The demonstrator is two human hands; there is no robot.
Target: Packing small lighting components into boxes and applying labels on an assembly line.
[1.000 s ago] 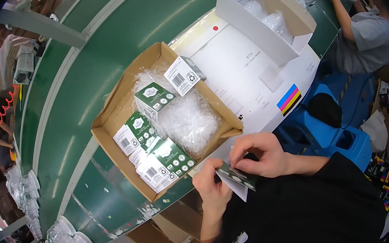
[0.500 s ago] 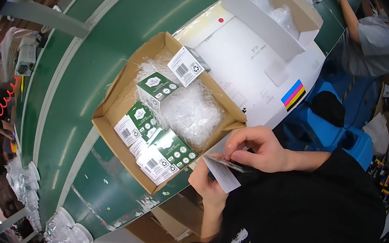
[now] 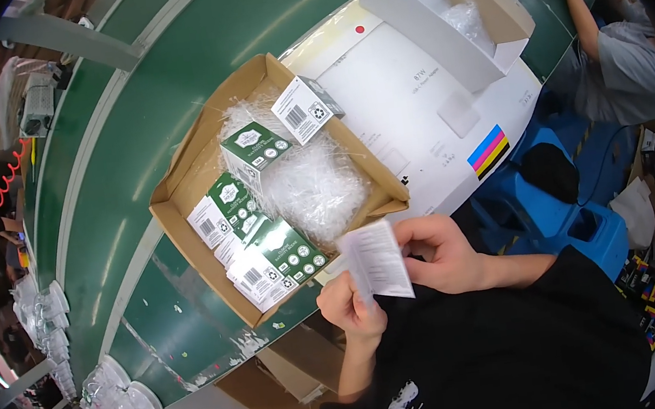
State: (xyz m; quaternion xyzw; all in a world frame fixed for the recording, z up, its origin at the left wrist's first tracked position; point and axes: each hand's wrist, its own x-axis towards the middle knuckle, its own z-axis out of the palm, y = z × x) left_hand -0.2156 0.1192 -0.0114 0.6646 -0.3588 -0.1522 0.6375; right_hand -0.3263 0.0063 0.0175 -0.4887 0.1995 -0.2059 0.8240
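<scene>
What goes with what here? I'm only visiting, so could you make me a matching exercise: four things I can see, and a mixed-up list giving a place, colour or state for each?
Things
1. Card
2. Carton
3. Bench
4. Near shirt

Descriptions
A. Green
B. Black with white marks
C. Folded, in the left hand
D. Brown, holding green-and-white boxes

Right pairs: 1-C, 2-D, 3-A, 4-B
</scene>
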